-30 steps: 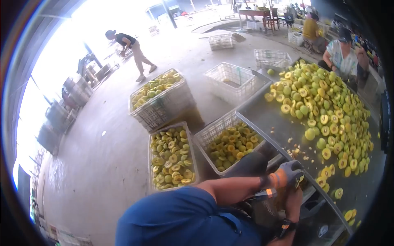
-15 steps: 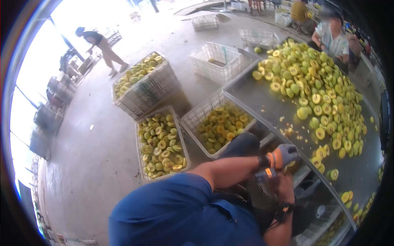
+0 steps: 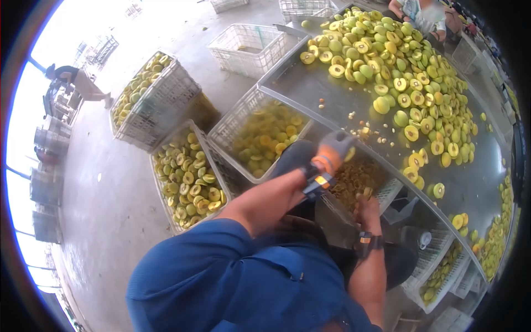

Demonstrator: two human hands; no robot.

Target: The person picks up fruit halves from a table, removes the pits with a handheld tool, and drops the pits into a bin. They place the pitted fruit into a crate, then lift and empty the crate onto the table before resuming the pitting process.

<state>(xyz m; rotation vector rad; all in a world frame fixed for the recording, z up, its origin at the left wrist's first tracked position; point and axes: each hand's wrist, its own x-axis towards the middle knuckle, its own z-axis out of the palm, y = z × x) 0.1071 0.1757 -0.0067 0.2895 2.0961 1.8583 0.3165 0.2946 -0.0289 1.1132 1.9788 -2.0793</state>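
Observation:
My left hand (image 3: 336, 148), in a grey and orange glove, is closed beside the metal table's edge. A yellow-green fruit half (image 3: 349, 154) shows at its fingers. My bare right hand (image 3: 367, 213) is lower and to the right, its fingers closed together. A small tan piece (image 3: 368, 192) shows at its fingertips, too small to name. Below both hands is a crate of brown scraps or pits (image 3: 357, 176). Halved green fruits with yellow flesh (image 3: 417, 99) lie heaped on the metal table (image 3: 326, 99), with small pale bits (image 3: 365, 131) near its edge.
Crates of fruit halves stand at my left: one near my knee (image 3: 257, 176), one beside it (image 3: 174, 226), one raised behind (image 3: 149, 124). A white crate (image 3: 246, 55) stands farther back. One person (image 3: 83, 83) is at the far left, another (image 3: 423, 16) across the table.
My view has shifted, and the hands are farther apart. The scrap crate between them shows more fully. The fruit half at my left fingers has come into clearer view.

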